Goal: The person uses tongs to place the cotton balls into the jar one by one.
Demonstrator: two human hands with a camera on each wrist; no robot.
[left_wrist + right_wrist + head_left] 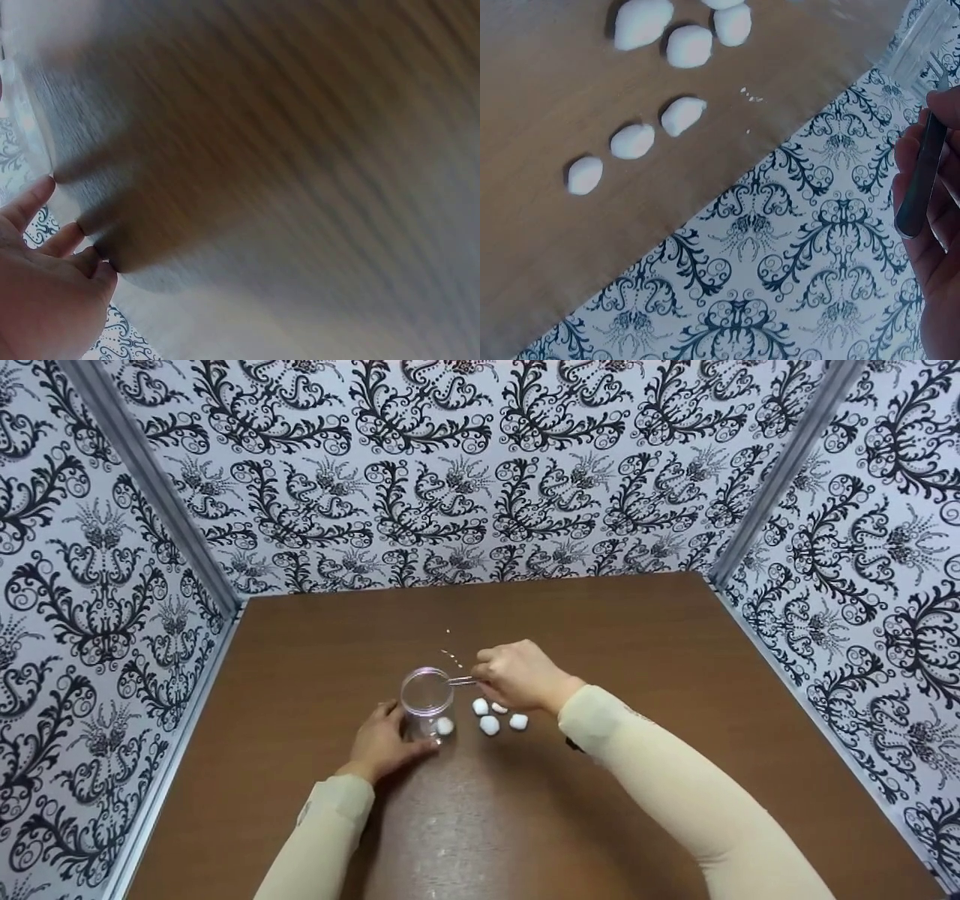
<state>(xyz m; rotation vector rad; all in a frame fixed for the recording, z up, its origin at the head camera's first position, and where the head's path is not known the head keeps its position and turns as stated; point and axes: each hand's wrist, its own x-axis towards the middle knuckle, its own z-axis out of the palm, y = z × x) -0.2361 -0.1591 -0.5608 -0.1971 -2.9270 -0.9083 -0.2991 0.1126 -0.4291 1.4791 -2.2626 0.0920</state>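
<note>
A clear jar stands upright on the table, a white cotton ball showing low inside it. My left hand holds the jar from the left, thumb at the near side and fingers round the back. In my right hand are metal tweezers, their tips at the right side of the jar's rim. No cotton ball can be made out between the tips. Several more cotton balls lie to the right of the jar, partly under the right hand. The left wrist view shows fingers near the table surface.
Tiny white bits are scattered on the brown wooden table behind the jar. Patterned walls enclose the table at the back and both sides, with grey metal strips at the corners.
</note>
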